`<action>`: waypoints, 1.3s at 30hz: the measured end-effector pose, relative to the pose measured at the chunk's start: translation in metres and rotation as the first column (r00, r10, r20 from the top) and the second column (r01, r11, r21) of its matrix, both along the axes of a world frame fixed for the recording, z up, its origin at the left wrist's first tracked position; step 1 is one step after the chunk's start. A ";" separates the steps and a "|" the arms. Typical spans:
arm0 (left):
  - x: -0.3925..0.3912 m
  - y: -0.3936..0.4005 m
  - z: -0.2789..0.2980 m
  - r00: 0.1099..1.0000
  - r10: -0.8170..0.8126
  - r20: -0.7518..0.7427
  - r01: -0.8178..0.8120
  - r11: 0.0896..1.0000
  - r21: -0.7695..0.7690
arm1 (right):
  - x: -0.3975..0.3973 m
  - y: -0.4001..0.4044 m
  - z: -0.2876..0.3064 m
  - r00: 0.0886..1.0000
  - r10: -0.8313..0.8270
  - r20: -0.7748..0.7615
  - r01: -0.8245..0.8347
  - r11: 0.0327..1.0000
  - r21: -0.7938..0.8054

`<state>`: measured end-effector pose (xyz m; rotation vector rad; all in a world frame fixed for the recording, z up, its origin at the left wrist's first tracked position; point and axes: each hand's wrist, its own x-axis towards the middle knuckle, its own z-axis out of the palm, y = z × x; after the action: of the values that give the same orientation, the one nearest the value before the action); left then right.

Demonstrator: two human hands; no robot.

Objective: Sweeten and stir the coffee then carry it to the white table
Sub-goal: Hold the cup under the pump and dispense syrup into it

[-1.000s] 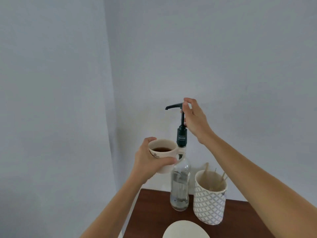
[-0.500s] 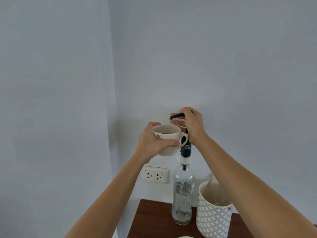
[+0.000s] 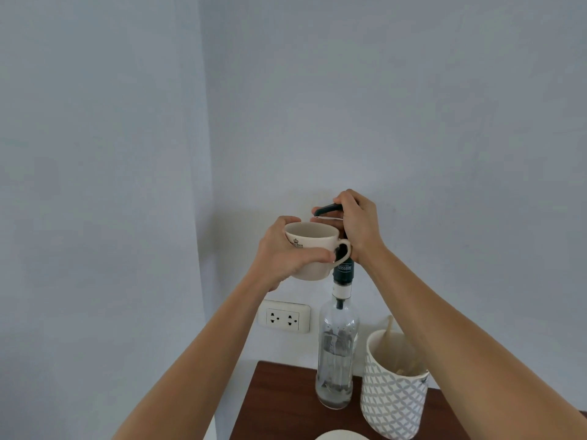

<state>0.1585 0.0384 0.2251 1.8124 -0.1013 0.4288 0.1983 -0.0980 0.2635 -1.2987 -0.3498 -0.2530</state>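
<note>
My left hand [image 3: 287, 254] grips a cream coffee mug [image 3: 313, 249] with a small crest logo, held up in the air under the nozzle of a dark pump [image 3: 327, 210]. The mug's inside is hidden from this angle. My right hand [image 3: 357, 223] is closed over the pump head, which sits pushed down on a tall clear glass syrup bottle [image 3: 338, 350]. The bottle stands on a dark wooden table [image 3: 279, 404] near the wall.
A white patterned holder [image 3: 392, 404] with wooden stirrers stands right of the bottle. A white plate edge [image 3: 340, 436] shows at the bottom. A double wall socket [image 3: 283, 316] sits on the wall behind. The table's left edge lies close to the corner wall.
My right hand has pressed the pump head down from its raised position. The mug has come up close under the nozzle. The view has tilted upward.
</note>
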 end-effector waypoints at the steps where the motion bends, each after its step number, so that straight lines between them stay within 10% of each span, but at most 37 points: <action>1: 0.000 0.000 0.000 1.000 0.000 0.000 0.000 1.000 0.000 | 0.001 0.000 0.000 1.000 -0.005 0.006 0.005 1.000 -0.003; 39: -0.001 -0.007 0.005 1.000 0.003 -0.002 -0.003 1.000 -0.031 | 0.006 -0.003 0.007 0.991 -0.111 0.077 0.123 0.977 -0.171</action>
<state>0.1572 0.0311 0.2299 1.7827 -0.0902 0.4280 0.2047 -0.1009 0.2700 -1.4899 -0.3587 -0.3724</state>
